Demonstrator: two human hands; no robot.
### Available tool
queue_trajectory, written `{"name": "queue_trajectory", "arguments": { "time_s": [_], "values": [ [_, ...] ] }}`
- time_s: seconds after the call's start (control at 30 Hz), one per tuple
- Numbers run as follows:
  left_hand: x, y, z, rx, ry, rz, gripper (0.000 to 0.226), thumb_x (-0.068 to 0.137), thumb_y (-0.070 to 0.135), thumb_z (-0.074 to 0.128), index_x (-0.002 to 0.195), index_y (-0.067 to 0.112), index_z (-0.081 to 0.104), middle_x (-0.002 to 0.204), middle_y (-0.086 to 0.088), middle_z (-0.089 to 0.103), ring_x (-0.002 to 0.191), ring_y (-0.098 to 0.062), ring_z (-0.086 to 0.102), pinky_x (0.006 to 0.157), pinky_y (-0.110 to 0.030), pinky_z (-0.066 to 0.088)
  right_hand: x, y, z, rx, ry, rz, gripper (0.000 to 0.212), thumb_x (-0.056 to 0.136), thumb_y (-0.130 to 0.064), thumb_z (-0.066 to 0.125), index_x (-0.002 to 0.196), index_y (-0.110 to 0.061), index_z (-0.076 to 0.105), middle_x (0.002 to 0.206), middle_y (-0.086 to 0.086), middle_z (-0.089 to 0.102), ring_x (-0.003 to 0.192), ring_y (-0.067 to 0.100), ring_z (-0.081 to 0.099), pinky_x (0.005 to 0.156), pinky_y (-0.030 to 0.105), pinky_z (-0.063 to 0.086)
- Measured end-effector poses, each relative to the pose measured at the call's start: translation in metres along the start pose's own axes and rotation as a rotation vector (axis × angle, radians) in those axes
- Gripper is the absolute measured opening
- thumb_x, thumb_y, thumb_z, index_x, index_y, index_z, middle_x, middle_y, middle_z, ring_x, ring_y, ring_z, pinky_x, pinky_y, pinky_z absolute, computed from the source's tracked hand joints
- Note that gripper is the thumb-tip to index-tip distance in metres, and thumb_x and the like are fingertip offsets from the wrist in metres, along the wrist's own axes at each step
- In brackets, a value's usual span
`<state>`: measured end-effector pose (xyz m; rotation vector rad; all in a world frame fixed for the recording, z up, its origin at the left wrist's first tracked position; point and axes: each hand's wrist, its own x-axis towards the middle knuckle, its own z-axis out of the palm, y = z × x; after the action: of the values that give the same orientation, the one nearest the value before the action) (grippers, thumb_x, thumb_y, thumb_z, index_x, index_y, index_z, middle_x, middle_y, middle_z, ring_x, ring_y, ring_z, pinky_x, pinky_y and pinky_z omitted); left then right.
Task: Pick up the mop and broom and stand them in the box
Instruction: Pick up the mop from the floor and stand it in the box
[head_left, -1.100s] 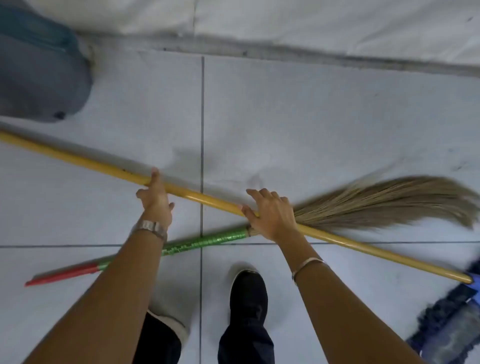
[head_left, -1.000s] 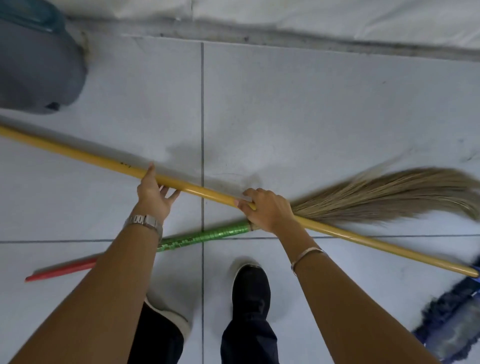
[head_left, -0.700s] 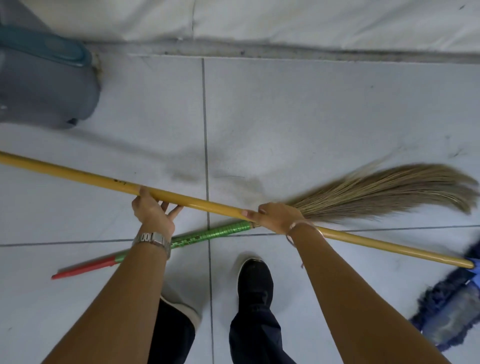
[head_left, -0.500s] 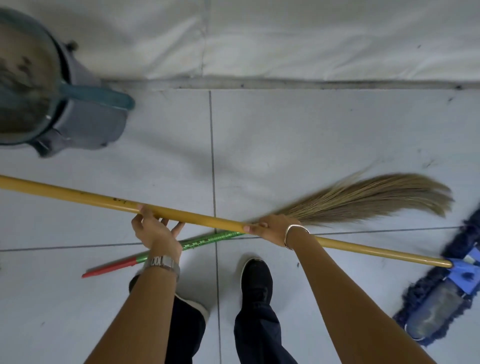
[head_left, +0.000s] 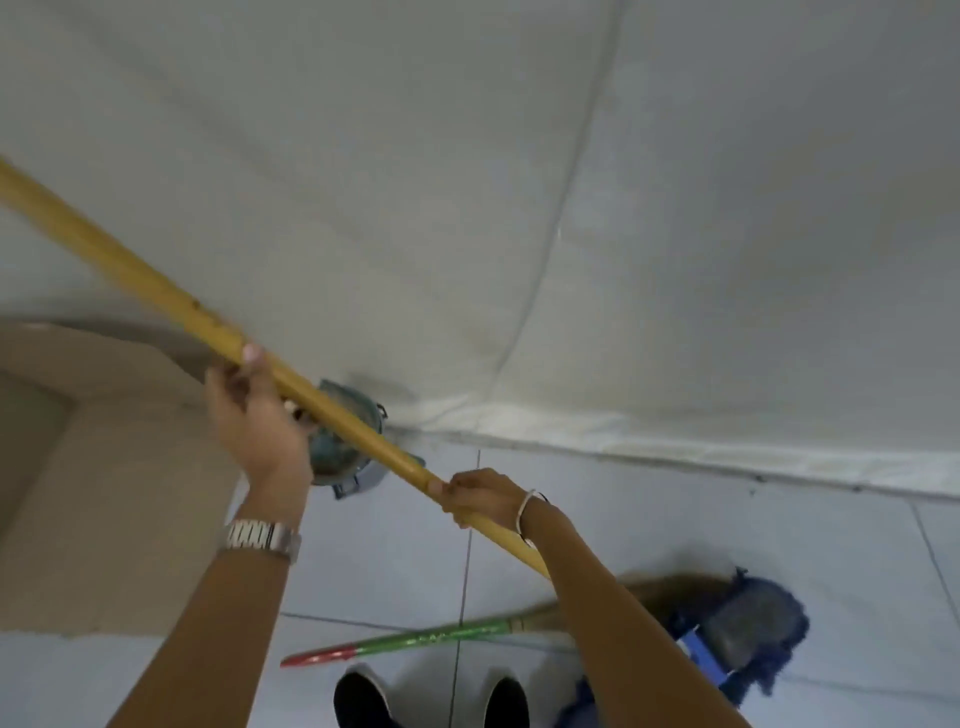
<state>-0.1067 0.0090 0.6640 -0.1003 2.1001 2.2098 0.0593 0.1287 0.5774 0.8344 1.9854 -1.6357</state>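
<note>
Both hands grip the long yellow wooden mop handle (head_left: 156, 296), which slants from the upper left down toward the lower right. The left hand (head_left: 257, 415), with a metal-link watch (head_left: 261, 536) on its wrist, wraps the pole higher up, thumb laid along the top; the right hand (head_left: 480, 498), a thin bangle (head_left: 527, 512) at the wrist, is clenched around it lower down. The pole's lower end passes behind the right forearm to the dark blue fringed mop head (head_left: 748, 639), at the lower right — whether it touches the pale tiled floor (head_left: 675, 540) cannot be told. The straw broom with its green-and-red wrapped handle (head_left: 415, 640) lies flat on the tiles just ahead of two black shoes (head_left: 363, 699). The tan cardboard box (head_left: 114, 519) stands at the left — beside it, against the white wall (head_left: 467, 182), a grey-blue bucket (head_left: 343, 447) shows behind the pole.
</note>
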Motion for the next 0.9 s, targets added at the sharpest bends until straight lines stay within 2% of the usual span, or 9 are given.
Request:
{"name": "queue_trajectory", "arguments": {
  "time_s": [0.1, 0.23, 0.4, 0.47, 0.57, 0.63, 0.73, 0.83, 0.9],
  "values": [
    [-0.001, 0.127, 0.002, 0.006, -0.059, 0.164, 0.018, 0.094, 0.034, 0.048, 0.077, 0.029, 0.046, 0.077, 0.004, 0.051, 0.074, -0.016, 0.057, 0.048, -0.021, 0.053, -0.051, -0.087, -0.004, 0.063, 0.083, -0.137, 0.048, 0.066, -0.070, 0.053, 0.073, -0.023, 0.064, 0.091, 0.012, 0.069, 0.088, 0.030, 0.066, 0.094, 0.050, 0.049],
    [-0.012, 0.246, -0.011, -0.003, -0.167, 0.317, 0.020, 0.089, 0.041, 0.052, 0.071, 0.032, 0.049, 0.079, 0.000, 0.051, 0.086, -0.033, 0.064, 0.048, -0.035, 0.057, -0.100, -0.171, 0.001, 0.132, 0.123, -0.287, 0.051, 0.067, -0.068, 0.054, 0.081, -0.020, 0.065, 0.091, 0.011, 0.064, 0.093, 0.034, 0.063, 0.094, 0.050, 0.047],
    [-0.035, 0.352, -0.054, -0.018, -0.286, 0.509, 0.016, 0.088, 0.042, 0.054, 0.075, 0.033, 0.052, 0.080, -0.003, 0.055, 0.091, -0.040, 0.065, 0.052, -0.042, 0.058, -0.146, -0.246, 0.028, 0.227, 0.080, -0.467, 0.031, 0.086, -0.043, 0.052, 0.085, -0.013, 0.061, 0.083, 0.008, 0.065, 0.077, 0.020, 0.063, 0.075, 0.030, 0.053],
    [-0.042, 0.379, -0.077, -0.023, -0.326, 0.554, 0.015, 0.088, 0.040, 0.054, 0.078, 0.030, 0.052, 0.079, -0.002, 0.054, 0.089, -0.040, 0.065, 0.056, -0.048, 0.059, -0.155, -0.269, 0.048, 0.257, 0.078, -0.524, 0.031, 0.088, -0.039, 0.051, 0.087, -0.010, 0.060, 0.080, 0.008, 0.065, 0.075, 0.019, 0.064, 0.072, 0.027, 0.054],
    [-0.043, 0.409, -0.114, -0.020, -0.386, 0.610, 0.013, 0.090, 0.037, 0.054, 0.081, 0.029, 0.053, 0.086, -0.007, 0.053, 0.090, -0.039, 0.062, 0.056, -0.042, 0.057, -0.160, -0.298, 0.084, 0.263, 0.083, -0.601, 0.024, 0.086, -0.034, 0.057, 0.083, -0.009, 0.059, 0.077, 0.006, 0.065, 0.073, 0.018, 0.064, 0.070, 0.027, 0.054],
    [-0.037, 0.426, -0.145, 0.008, -0.425, 0.648, 0.011, 0.091, 0.035, 0.054, 0.082, 0.029, 0.054, 0.090, -0.009, 0.052, 0.092, -0.039, 0.061, 0.055, -0.038, 0.056, -0.161, -0.320, 0.114, 0.265, 0.077, -0.651, 0.013, 0.080, -0.021, 0.066, 0.071, -0.016, 0.058, 0.076, 0.006, 0.065, 0.073, 0.020, 0.063, 0.072, 0.031, 0.053],
    [-0.026, 0.445, -0.186, 0.028, -0.497, 0.679, 0.008, 0.090, 0.034, 0.055, 0.084, 0.028, 0.055, 0.090, -0.009, 0.051, 0.088, -0.033, 0.061, 0.056, -0.040, 0.056, -0.154, -0.347, 0.152, 0.217, 0.130, -0.710, 0.026, 0.074, 0.004, 0.068, 0.065, -0.020, 0.060, 0.074, 0.005, 0.064, 0.069, 0.017, 0.062, 0.068, 0.031, 0.053],
    [-0.002, 0.457, -0.239, 0.073, -0.556, 0.692, 0.007, 0.091, 0.031, 0.054, 0.087, 0.026, 0.057, 0.096, -0.013, 0.053, 0.087, -0.029, 0.061, 0.059, -0.043, 0.059, -0.145, -0.378, 0.203, 0.200, 0.176, -0.753, 0.022, 0.071, 0.007, 0.069, 0.070, -0.014, 0.063, 0.070, 0.002, 0.064, 0.062, 0.008, 0.063, 0.063, 0.023, 0.056],
    [0.017, 0.461, -0.269, 0.099, -0.575, 0.688, 0.007, 0.091, 0.032, 0.053, 0.089, 0.026, 0.057, 0.100, -0.015, 0.054, 0.087, -0.029, 0.060, 0.060, -0.044, 0.059, -0.133, -0.398, 0.232, 0.206, 0.202, -0.758, 0.019, 0.067, 0.004, 0.074, 0.071, -0.013, 0.066, 0.070, 0.003, 0.067, 0.063, 0.011, 0.065, 0.064, 0.025, 0.057]
  ]
}}
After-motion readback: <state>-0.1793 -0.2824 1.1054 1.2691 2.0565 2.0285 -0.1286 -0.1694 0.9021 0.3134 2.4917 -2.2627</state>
